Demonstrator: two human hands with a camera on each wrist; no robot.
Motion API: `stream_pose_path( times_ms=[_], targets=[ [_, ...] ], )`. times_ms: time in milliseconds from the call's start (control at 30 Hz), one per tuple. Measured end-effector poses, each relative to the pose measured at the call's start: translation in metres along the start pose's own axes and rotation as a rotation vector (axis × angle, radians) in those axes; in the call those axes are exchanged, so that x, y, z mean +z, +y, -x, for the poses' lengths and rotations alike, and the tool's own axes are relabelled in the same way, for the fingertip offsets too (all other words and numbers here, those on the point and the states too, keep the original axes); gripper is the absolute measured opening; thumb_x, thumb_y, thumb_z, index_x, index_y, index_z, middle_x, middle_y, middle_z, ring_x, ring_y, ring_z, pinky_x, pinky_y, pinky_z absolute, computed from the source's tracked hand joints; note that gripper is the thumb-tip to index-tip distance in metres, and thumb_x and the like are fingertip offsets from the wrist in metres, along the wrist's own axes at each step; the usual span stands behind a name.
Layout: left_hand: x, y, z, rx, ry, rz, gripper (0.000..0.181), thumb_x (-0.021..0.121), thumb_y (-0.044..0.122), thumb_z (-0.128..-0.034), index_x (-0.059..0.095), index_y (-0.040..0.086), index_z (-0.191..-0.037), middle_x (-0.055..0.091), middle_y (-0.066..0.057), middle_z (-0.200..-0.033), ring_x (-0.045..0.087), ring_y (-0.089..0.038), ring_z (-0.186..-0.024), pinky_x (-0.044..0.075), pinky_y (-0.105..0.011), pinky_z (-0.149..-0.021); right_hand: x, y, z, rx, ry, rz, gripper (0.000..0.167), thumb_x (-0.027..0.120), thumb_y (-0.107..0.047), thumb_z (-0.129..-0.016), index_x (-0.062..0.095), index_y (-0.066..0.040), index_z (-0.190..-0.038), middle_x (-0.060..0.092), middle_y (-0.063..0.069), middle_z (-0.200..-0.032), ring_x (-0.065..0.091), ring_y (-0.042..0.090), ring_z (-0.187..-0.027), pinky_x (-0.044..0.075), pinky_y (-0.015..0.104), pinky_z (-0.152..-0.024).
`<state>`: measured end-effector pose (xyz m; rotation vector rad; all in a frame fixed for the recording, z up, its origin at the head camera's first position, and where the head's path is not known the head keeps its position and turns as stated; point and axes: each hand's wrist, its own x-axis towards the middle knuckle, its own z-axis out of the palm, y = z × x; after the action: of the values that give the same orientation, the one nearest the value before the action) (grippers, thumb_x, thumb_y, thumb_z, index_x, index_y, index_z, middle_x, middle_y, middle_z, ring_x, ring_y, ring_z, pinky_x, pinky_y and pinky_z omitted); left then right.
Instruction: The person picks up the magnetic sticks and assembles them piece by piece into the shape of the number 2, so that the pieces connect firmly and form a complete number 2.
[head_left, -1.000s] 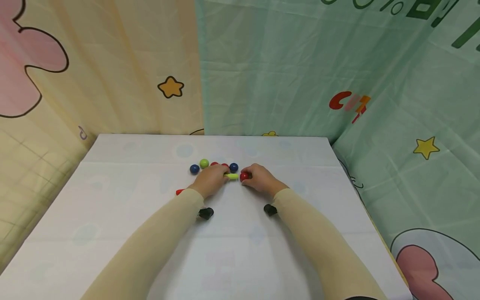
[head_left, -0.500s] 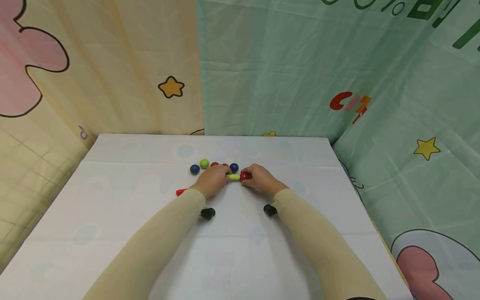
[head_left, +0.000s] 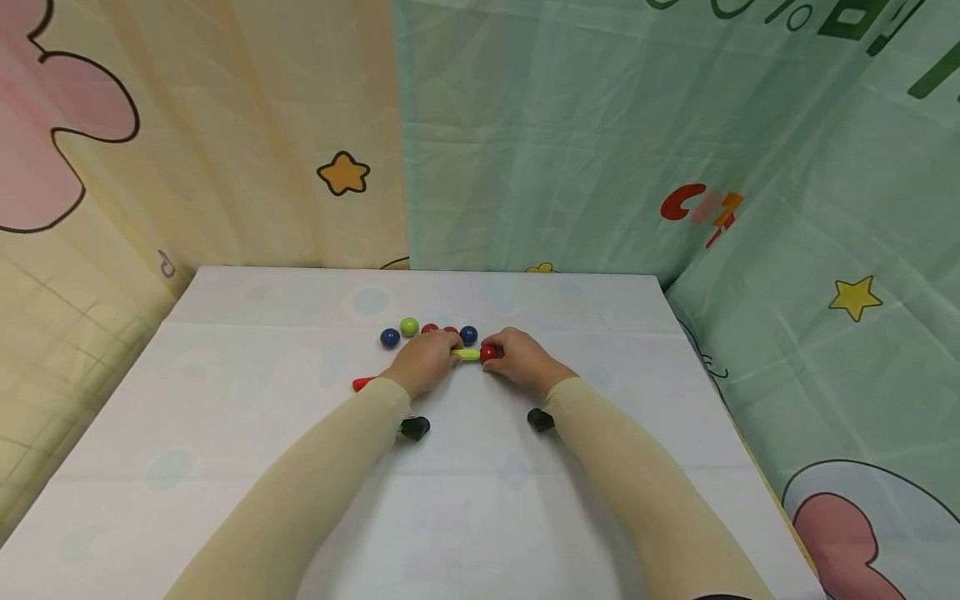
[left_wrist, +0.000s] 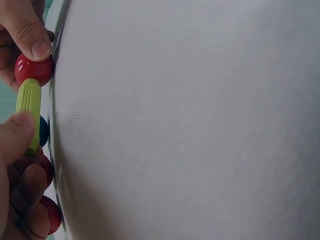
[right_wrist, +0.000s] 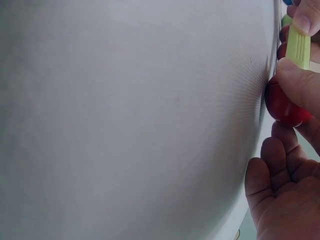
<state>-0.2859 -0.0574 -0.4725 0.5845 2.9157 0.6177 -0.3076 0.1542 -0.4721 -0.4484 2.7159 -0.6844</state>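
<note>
My left hand (head_left: 422, 364) pinches a short yellow-green grooved rod (left_wrist: 30, 100) between thumb and fingers. A glossy red ball (left_wrist: 31, 70) is held by my right hand (head_left: 523, 360), its thumb pressing on the side. The rod's end meets the ball, though whether it sits inside a hole cannot be seen. Just behind the hands on the table are a blue ball (head_left: 468, 335) and two red balls (head_left: 429, 328), partly covered by my left hand. The tip of a red piece (head_left: 362, 384) shows beside my left wrist; the remainder is hidden.
A green ball (head_left: 408, 327) and another blue ball (head_left: 389, 337) lie left of the red ones. All stand on a white-covered table (head_left: 480, 500). Black wrist devices (head_left: 415, 427) hang under both sleeves. Printed curtains (head_left: 525, 150) border the table's back and sides.
My left hand has shifted slightly right, bringing the yellow-green rod up against the red ball and closing a small gap. The right hand has stayed in place.
</note>
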Motion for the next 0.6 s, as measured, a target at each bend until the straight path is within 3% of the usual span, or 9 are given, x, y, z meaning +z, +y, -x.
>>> stream_pose_path(
  times_ms=[600],
  targets=[
    [0.0008, -0.0023, 0.0012, 0.001, 0.011, 0.004, 0.025, 0.068, 0.028, -0.1041, 0.072, 0.015, -0.124, 0.074, -0.002, -0.118, 0.069, -0.022, -0.107, 0.056, -0.042, -0.101, 0.0008, -0.0012, -0.0011, 0.012, -0.004, 0.008, 0.045, 0.077, -0.025, -0.098, 0.067, -0.01, -0.139, 0.066, 0.011, -0.13, 0.061, 0.025, -0.117, 0.052, 0.041, -0.108]
  ],
)
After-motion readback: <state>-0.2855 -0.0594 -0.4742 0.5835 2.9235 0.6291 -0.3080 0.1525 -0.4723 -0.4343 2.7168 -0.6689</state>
